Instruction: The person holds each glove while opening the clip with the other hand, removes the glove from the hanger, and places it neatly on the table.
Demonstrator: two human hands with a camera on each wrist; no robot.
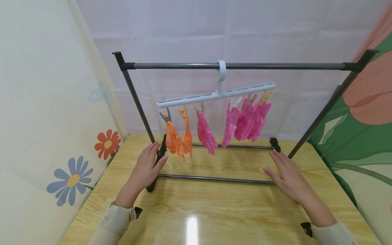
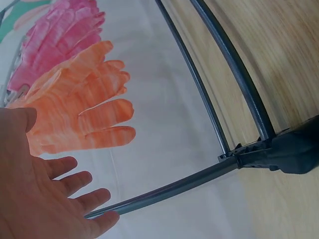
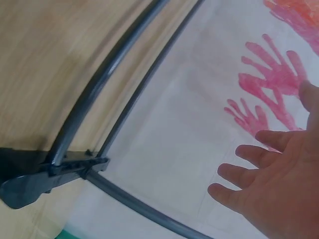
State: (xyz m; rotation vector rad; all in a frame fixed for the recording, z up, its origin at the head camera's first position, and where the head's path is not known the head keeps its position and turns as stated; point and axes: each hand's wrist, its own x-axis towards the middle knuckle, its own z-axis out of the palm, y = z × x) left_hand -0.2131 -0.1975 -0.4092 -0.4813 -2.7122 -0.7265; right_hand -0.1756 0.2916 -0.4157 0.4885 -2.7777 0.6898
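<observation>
A black metal rack (image 1: pixel 171 66) stands on the table, with a pale blue hanger (image 1: pixel 196 99) hooked over its top bar. The hanger tilts, its left end lower. Clothes pegs (image 1: pixel 265 98) beneath it hold orange gloves (image 1: pixel 174 141) on the left and several pink gloves (image 1: pixel 231 124) from the middle to the right. My left hand (image 1: pixel 146 168) is at the rack's left foot, palm inward, fingers extended. On the other side my right hand (image 1: pixel 289 178) is by the right foot, fingers also extended. Neither hand holds anything; whether they touch the rack I cannot tell.
Two lower bars (image 1: pixel 217 178) join the rack's feet just above the wooden table (image 1: pixel 171 217). A white cloth (image 1: pixel 183 30) hangs behind. Flower-printed cloths stand at the left (image 1: pixel 73 180) and right (image 1: pixel 370 102).
</observation>
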